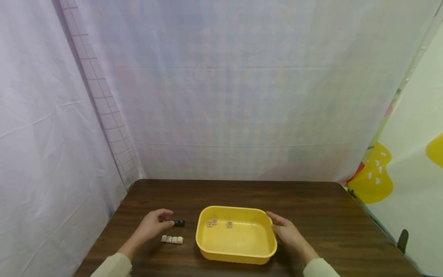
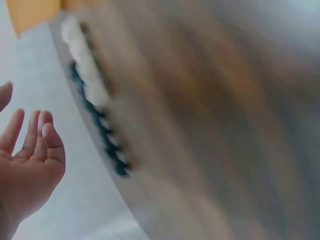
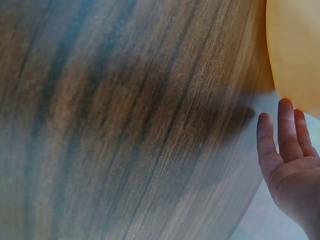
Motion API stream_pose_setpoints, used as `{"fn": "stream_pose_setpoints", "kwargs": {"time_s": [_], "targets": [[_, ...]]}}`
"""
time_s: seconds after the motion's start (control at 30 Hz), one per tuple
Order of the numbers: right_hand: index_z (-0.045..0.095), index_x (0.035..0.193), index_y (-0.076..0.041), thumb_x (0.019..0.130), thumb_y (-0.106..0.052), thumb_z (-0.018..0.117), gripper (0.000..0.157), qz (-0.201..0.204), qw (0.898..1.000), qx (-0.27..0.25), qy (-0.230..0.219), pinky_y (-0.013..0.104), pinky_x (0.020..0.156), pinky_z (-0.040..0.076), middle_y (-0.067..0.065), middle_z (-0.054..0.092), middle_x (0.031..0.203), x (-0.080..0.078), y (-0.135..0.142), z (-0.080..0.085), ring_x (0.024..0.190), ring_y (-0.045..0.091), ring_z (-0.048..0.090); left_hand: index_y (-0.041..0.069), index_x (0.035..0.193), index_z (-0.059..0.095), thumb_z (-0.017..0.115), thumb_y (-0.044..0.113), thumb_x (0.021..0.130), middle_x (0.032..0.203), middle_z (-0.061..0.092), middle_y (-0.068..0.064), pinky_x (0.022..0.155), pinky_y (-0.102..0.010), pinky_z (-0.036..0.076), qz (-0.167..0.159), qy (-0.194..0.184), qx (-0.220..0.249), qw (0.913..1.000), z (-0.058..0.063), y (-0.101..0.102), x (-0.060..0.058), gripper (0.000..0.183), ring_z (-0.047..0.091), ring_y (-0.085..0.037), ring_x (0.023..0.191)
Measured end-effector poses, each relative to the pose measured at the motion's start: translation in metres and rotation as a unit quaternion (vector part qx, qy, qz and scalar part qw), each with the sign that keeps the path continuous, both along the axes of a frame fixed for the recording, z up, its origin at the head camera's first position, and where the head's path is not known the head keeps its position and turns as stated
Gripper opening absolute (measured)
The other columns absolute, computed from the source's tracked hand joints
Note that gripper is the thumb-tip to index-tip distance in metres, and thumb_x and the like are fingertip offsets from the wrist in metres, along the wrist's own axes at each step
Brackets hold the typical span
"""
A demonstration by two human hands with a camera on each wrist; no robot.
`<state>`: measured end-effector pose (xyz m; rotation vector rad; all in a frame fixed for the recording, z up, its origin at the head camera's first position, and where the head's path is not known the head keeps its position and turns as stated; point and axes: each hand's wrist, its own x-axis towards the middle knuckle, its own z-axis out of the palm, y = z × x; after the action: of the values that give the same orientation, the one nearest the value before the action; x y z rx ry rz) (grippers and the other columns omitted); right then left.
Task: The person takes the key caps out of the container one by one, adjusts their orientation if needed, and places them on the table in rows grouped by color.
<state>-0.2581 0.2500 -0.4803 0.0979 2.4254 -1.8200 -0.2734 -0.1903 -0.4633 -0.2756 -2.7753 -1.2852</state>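
My left hand (image 1: 152, 225) hovers at the left of the table, fingers relaxed and apart, beside a row of small black pieces like keycaps (image 1: 179, 223). The hand partly hides that row in the head view. Nearer the front lies a row of several cream pieces like keycaps (image 1: 172, 239). Both rows look blurred in the left wrist view, where the left hand (image 2: 32, 160) holds nothing. A yellow plastic basin (image 1: 238, 257) stands right of them. My right hand (image 1: 286, 232) touches the basin's right side with fairly straight fingers; its fingertips meet the yellow wall (image 3: 295, 55) in the right wrist view.
Inside the basin, towards its back, lie three small pale square pieces (image 1: 214, 221) with dark marks. The dark wood-grain table (image 1: 311, 200) extends behind and right of the basin. Pale curtains (image 1: 238, 107) hang behind it and at the sides.
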Motion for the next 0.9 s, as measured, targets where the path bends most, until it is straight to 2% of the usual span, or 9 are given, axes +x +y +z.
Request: {"fn": "stream_pose_setpoints", "kwargs": {"time_s": [0.07, 0.17, 0.3, 0.43, 0.63, 0.77, 0.9], "targets": [[0.045, 0.145, 0.002, 0.097, -0.005, 0.051, 0.049, 0.002, 1.0, -0.001, -0.001, 0.041, 0.071, 0.056, 0.029, 0.056, 0.131, 0.0, 0.001, -0.001, 0.091, 0.026, 0.064, 0.003, 0.113, 0.069, 0.077, 0.016, 0.087, 0.098, 0.069, -0.006, 0.08, -0.042, 0.053, 0.011, 0.009, 0.011, 0.9998, 0.006, 0.016, -0.004, 0.03, 0.064, -0.021, 0.091], [0.045, 0.146, 0.002, 0.097, -0.005, 0.051, 0.05, 0.004, 1.0, -0.003, -0.003, 0.04, 0.071, 0.056, 0.028, 0.056, 0.131, -0.001, 0.001, -0.002, 0.091, 0.026, 0.064, 0.006, 0.115, 0.069, 0.075, 0.021, 0.089, 0.103, 0.069, -0.006, 0.081, -0.042, 0.053, 0.002, 0.015, 0.028, 0.9995, 0.015, 0.042, -0.011, 0.031, 0.064, -0.022, 0.095], [0.044, 0.146, 0.002, 0.098, -0.005, 0.051, 0.049, 0.003, 1.0, -0.01, -0.006, 0.04, 0.072, 0.056, 0.029, 0.057, 0.13, 0.0, 0.001, -0.002, 0.092, 0.026, 0.063, 0.008, 0.12, 0.067, 0.073, 0.026, 0.092, 0.11, 0.067, -0.008, 0.083, -0.043, 0.054, -0.033, 0.009, 0.04, 0.9986, 0.026, 0.077, -0.016, 0.033, 0.062, -0.024, 0.1], [0.045, 0.145, 0.003, 0.098, -0.005, 0.051, 0.048, -0.001, 1.0, -0.023, -0.003, 0.041, 0.072, 0.056, 0.029, 0.058, 0.127, 0.0, -0.001, -0.001, 0.093, 0.027, 0.064, 0.009, 0.121, 0.067, 0.071, 0.026, 0.093, 0.112, 0.066, -0.008, 0.084, -0.042, 0.053, -0.072, 0.001, 0.038, 0.9967, 0.03, 0.112, -0.019, 0.033, 0.061, -0.023, 0.1], [0.043, 0.146, 0.003, 0.098, -0.004, 0.051, 0.05, 0.007, 1.0, -0.022, -0.004, 0.041, 0.072, 0.056, 0.03, 0.058, 0.125, 0.001, -0.003, 0.001, 0.091, 0.027, 0.064, 0.004, 0.119, 0.067, 0.071, 0.02, 0.093, 0.109, 0.065, -0.011, 0.084, -0.046, 0.05, -0.11, -0.004, 0.034, 0.9934, 0.019, 0.149, -0.022, 0.031, 0.06, -0.026, 0.099], [0.043, 0.146, 0.003, 0.097, -0.005, 0.052, 0.05, 0.01, 1.0, -0.016, -0.002, 0.04, 0.07, 0.056, 0.027, 0.06, 0.123, 0.001, -0.002, 0.0, 0.086, 0.025, 0.063, -0.001, 0.117, 0.067, 0.072, 0.017, 0.092, 0.107, 0.065, -0.016, 0.083, -0.047, 0.05, -0.106, 0.006, 0.016, 0.9942, 0.008, 0.163, -0.023, 0.032, 0.06, -0.029, 0.097], [0.044, 0.146, 0.003, 0.097, -0.006, 0.053, 0.05, 0.009, 1.0, -0.011, 0.001, 0.039, 0.07, 0.055, 0.027, 0.06, 0.123, 0.001, -0.002, 0.0, 0.086, 0.024, 0.063, -0.003, 0.113, 0.068, 0.074, 0.014, 0.088, 0.098, 0.065, -0.015, 0.073, -0.043, 0.051, -0.097, 0.006, 0.009, 0.9953, 0.0, 0.171, -0.023, 0.031, 0.06, -0.026, 0.086]]}}
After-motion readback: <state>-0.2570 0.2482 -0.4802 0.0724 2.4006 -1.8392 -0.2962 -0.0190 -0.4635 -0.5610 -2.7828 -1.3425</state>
